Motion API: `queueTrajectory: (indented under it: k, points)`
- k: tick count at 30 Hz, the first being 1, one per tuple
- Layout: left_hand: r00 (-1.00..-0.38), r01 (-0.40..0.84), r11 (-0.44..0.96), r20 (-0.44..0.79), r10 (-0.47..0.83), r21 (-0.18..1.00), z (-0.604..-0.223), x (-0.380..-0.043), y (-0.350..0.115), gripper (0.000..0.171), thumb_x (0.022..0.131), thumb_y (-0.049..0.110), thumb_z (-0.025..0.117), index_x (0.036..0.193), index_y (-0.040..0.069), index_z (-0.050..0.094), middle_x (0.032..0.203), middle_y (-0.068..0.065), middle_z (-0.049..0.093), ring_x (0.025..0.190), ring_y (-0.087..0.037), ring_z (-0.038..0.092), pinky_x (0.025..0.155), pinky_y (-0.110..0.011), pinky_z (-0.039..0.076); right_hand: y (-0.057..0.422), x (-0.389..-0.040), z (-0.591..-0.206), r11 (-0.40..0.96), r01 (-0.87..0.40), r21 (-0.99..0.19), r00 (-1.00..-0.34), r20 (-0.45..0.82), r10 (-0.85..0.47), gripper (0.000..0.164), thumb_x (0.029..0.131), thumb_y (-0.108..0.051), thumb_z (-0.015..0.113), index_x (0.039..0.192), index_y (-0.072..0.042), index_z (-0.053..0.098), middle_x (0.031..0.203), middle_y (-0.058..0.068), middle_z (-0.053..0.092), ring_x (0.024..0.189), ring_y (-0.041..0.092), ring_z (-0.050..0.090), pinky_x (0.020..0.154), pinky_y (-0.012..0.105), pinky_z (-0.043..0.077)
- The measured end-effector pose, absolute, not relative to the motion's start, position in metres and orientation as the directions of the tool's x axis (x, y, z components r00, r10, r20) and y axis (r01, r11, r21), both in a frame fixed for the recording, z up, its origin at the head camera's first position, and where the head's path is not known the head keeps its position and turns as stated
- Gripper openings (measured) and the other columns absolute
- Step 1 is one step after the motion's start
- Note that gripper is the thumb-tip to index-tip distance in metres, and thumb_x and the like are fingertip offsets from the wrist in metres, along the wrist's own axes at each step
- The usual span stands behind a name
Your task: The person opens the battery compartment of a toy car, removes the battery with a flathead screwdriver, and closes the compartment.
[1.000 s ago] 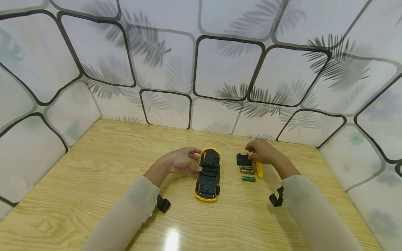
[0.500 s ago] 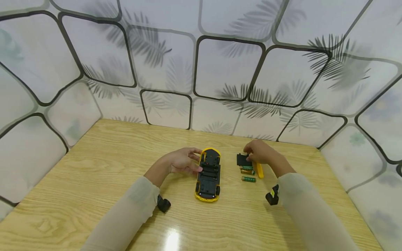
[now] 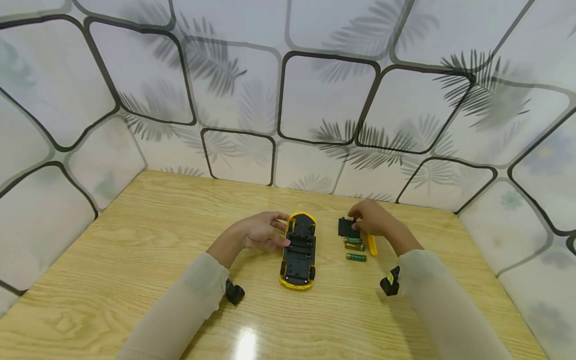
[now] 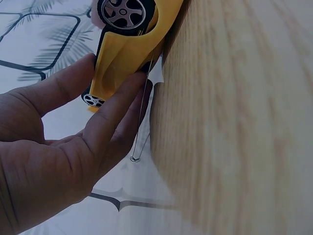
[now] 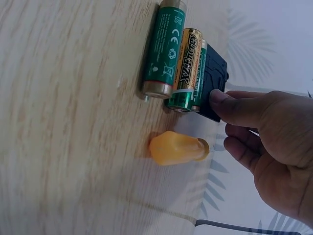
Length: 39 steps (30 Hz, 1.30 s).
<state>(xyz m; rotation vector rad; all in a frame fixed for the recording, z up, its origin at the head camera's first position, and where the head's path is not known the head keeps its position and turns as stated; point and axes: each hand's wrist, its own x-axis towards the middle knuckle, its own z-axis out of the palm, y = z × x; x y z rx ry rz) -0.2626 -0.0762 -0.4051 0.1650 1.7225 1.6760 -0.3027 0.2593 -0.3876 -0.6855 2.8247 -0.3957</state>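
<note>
A yellow toy car lies wheels-up, its black underside and bare battery bay facing me. My left hand holds it by the left side, thumb at the upper edge and fingers along the yellow body in the left wrist view. Over on the right, my right hand pinches a black battery cover by its near-right part. Right beside the cover lie green-and-gold batteries, and a separate green battery lies nearer to me. The far fingers of my right hand are partly hidden behind its thumb.
A yellow tool handle, like a screwdriver's, lies just right of the batteries, under the right hand. The wooden table ends at patterned walls at the back and on both sides.
My right hand has shifted slightly left and closed on the battery cover, which has risen a little and moved slightly away from the batteries. The left hand and the car have stayed put.
</note>
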Motion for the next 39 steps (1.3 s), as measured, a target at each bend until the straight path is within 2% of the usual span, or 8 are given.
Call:
queueTrajectory:
  k: [7,14,27,33,39]
  points:
    - [-0.734,-0.386,0.143,-0.398,0.551,0.911,-0.404,-0.263,-0.076,0.076,0.09,-0.015,0.069,0.155,0.006,0.036,0.147,-0.024,0.044,0.109,-0.033,0.067,0.09,-0.046,0.06,0.26,-0.302,-0.386,0.844,-0.428,-0.323,-0.876,-0.084,-0.476,0.03,0.095,-0.004,0.073,0.123,0.006,0.07,0.116,0.021,0.071,0.107,0.038,0.066,0.093,0.054,0.055]
    - [-0.74,-0.377,0.167,-0.405,0.537,0.911,-0.403,-0.262,-0.078,0.078,0.09,-0.013,0.07,0.157,0.007,0.034,0.156,-0.024,0.036,0.113,-0.033,0.065,0.09,-0.043,0.06,0.266,-0.299,-0.386,0.831,-0.417,-0.367,-0.889,-0.027,-0.458,0.02,0.095,-0.003,0.072,0.114,0.002,0.074,0.105,0.014,0.07,0.094,0.03,0.066,0.084,0.05,0.057]
    - [-0.742,-0.378,0.175,-0.411,0.529,0.909,-0.406,-0.262,-0.078,0.079,0.09,-0.012,0.071,0.157,0.007,0.034,0.157,-0.024,0.035,0.112,-0.031,0.066,0.088,-0.041,0.06,0.272,-0.288,-0.385,0.83,-0.385,-0.404,-0.916,0.054,-0.399,0.018,0.102,-0.002,0.062,0.115,-0.001,0.074,0.113,0.016,0.07,0.105,0.037,0.066,0.087,0.051,0.057]
    - [-0.744,-0.374,0.177,-0.408,0.528,0.91,-0.406,-0.263,-0.077,0.079,0.09,-0.011,0.072,0.157,0.007,0.035,0.155,-0.023,0.038,0.112,-0.031,0.066,0.086,-0.039,0.06,0.275,-0.283,-0.384,0.813,-0.389,-0.433,-0.918,0.107,-0.383,0.018,0.102,-0.002,0.062,0.115,-0.001,0.074,0.115,0.017,0.07,0.104,0.037,0.067,0.085,0.05,0.058]
    - [-0.744,-0.359,0.198,-0.408,0.529,0.912,-0.405,-0.262,-0.077,0.08,0.09,-0.009,0.072,0.158,0.009,0.034,0.158,-0.023,0.034,0.115,-0.031,0.065,0.086,-0.038,0.06,0.276,-0.279,-0.384,0.798,-0.368,-0.477,-0.927,0.127,-0.352,0.019,0.102,-0.002,0.061,0.116,-0.002,0.074,0.115,0.017,0.07,0.101,0.035,0.069,0.082,0.047,0.06]
